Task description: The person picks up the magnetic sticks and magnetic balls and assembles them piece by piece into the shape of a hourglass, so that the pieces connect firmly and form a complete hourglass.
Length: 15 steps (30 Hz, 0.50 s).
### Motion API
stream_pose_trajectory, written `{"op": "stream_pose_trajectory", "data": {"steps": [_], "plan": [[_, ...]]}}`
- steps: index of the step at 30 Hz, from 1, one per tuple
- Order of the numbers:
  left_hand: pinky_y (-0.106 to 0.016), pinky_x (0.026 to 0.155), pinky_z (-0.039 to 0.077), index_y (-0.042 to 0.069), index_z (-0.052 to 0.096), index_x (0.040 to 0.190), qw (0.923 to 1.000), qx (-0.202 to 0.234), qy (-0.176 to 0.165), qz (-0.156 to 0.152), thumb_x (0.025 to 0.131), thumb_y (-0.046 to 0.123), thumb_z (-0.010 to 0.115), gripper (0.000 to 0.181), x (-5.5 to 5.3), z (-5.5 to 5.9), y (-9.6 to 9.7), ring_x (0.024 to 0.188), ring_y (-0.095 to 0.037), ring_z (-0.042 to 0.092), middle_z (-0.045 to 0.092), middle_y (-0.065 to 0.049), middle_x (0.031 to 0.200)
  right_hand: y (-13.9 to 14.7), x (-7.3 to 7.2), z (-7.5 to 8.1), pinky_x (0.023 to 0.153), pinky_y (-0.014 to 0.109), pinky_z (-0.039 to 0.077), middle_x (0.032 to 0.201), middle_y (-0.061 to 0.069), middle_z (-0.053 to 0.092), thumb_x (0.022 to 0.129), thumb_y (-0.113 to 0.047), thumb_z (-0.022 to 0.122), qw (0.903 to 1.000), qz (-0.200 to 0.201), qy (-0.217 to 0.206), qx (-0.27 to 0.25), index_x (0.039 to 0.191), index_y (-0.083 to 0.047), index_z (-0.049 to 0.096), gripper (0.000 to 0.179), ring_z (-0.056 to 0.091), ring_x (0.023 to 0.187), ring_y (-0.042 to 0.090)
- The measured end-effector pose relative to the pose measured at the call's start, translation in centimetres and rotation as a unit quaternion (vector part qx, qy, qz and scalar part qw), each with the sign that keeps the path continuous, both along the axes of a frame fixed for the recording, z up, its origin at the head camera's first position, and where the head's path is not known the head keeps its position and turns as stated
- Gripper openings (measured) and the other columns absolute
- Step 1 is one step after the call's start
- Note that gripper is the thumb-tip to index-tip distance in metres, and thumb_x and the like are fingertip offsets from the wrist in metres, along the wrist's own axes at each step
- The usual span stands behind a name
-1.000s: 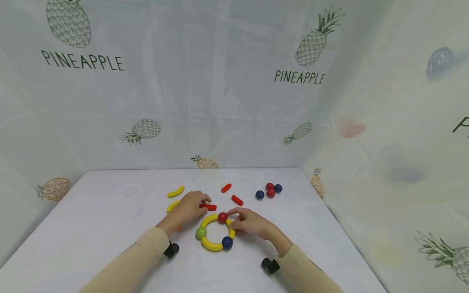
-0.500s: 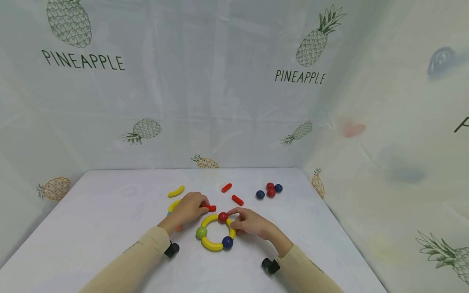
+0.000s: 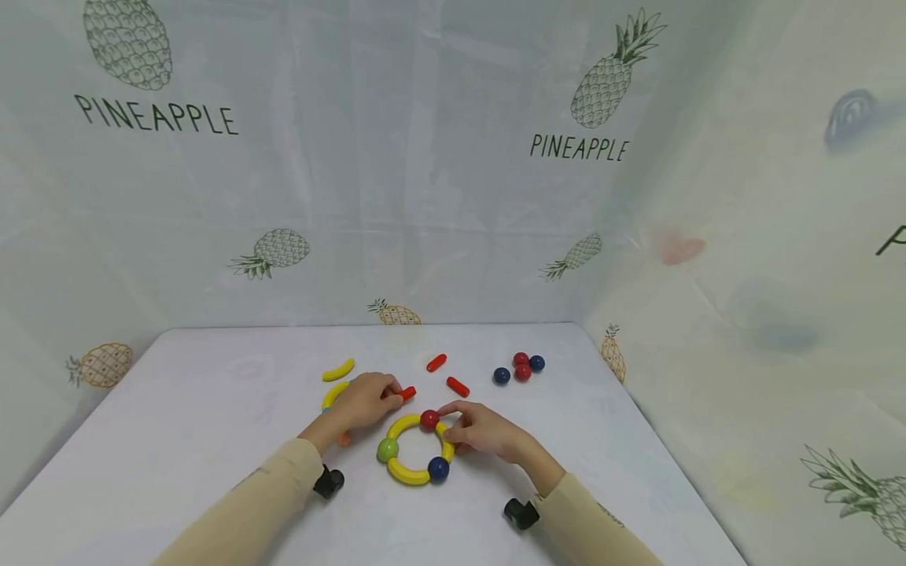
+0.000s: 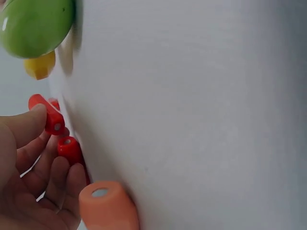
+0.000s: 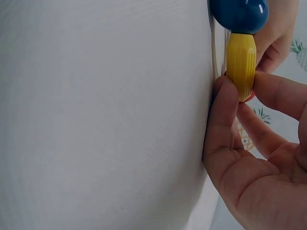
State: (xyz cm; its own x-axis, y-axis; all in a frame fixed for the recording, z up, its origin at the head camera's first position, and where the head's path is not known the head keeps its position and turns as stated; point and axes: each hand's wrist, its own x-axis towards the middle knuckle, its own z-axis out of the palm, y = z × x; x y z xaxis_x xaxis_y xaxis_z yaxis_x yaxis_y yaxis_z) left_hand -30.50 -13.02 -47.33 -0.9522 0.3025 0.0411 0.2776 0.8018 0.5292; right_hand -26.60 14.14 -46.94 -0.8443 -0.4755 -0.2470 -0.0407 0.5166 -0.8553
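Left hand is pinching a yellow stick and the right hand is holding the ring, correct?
Not quite: the stick in the left hand is red, as the left wrist view shows. The right hand does hold the ring.

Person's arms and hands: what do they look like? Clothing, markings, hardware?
Left sleeve and right sleeve: long, beige. Small dark marking on the right one, unreadable. Left hand and right hand: no gloves. Small black device at each wrist: left unit, right unit. No cables visible.
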Motion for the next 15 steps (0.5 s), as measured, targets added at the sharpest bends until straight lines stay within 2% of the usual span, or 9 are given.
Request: {"op": "stream_pose_trajectory", "data": {"steps": [10,15], "plan": [[-0.034,0.082,0.056,0.022,0.073,0.112,0.9984,0.05,-0.025,0.012,0.102,0.026,0.074,0.011,-0.1,0.9,-0.3,0.089,-0.016,0.06,0.069,0.006,0.098,-0.1,0.1,0.2,0.086,0.033,0.058,0.096,0.006,0.066,0.101,-0.022,0.072,1.0,0.002,-0.001,-0.001,0.14,-0.017,0.065,0.04,0.064,0.088,0.02],[-0.032,0.08,0.058,0.021,0.071,0.119,0.9964,0.078,-0.031,0.006,0.103,0.024,0.073,0.016,0.6,1.6,-0.5,0.089,-0.015,0.062,0.07,0.006,0.101,0.0,0.0,0.1,0.085,0.032,0.057,0.097,0.005,0.067,0.101,-0.022,0.071,1.0,0.001,0.0,0.002,0.14,-0.018,0.065,0.039,0.064,0.088,0.02]]}}
